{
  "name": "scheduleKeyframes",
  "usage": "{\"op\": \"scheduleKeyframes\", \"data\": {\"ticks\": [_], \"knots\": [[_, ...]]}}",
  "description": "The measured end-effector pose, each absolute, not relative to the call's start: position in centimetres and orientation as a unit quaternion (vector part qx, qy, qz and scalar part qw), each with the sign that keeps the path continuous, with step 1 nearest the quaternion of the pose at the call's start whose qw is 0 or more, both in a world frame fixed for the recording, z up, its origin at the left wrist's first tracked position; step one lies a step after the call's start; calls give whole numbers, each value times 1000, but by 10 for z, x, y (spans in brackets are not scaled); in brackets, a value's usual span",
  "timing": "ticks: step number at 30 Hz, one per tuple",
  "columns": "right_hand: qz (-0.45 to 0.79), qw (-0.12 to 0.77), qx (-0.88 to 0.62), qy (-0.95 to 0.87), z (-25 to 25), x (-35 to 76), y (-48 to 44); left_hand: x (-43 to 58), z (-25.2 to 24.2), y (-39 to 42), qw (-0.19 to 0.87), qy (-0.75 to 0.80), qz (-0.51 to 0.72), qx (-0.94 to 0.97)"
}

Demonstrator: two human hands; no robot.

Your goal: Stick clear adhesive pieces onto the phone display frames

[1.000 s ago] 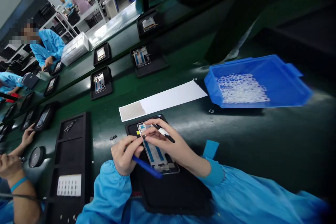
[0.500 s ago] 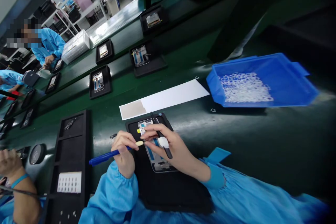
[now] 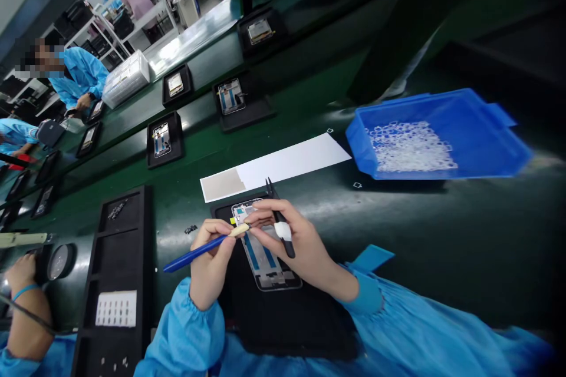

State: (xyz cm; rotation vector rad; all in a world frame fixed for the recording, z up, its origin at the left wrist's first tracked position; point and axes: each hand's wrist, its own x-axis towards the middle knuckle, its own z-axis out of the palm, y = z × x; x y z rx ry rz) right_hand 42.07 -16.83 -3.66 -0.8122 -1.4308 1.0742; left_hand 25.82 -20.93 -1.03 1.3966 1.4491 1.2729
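My left hand (image 3: 207, 274) is closed around a blue pen-like tool (image 3: 192, 255) with a cream-coloured tip (image 3: 239, 230). That tip meets the fingertips of my right hand (image 3: 305, 244), which pinch a tiny dark piece too small to name. Black tweezers (image 3: 288, 247) with a white wrap lie across the right hand, prongs pointing away from me. Under both hands, a phone frame (image 3: 270, 278) with blue strips rests on a black tray (image 3: 292, 321). My fingers hide part of its upper half.
A blue bin (image 3: 481, 141) of small white rings stands at the right. White card strip (image 3: 292, 159) lies beyond the tray. At left are a compartmented black tray (image 3: 117, 241) and a co-worker's hand (image 3: 22, 274). Farther back, trays with phone frames (image 3: 162, 140) line the bench.
The tool and my left hand have shifted right and slightly up, with the tip now touching my right fingers. The tweezers have swung right. The co-worker's hand at left has moved.
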Motion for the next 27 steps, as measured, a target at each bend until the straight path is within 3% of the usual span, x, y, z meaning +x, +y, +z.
{"op": "scheduleKeyframes", "data": {"ticks": [7, 13, 27], "knots": [[483, 548, -339, -593, -36, 423, -169, 254, -13, -206, 422, 593, 490, 480], [505, 539, -343, -580, -38, 423, -168, 258, -11, -203, 404, 580, 531, 467], [512, 516, -382, -571, -36, 420, -165, 264, -19, -210, 134, 515, 509, 676]]}}
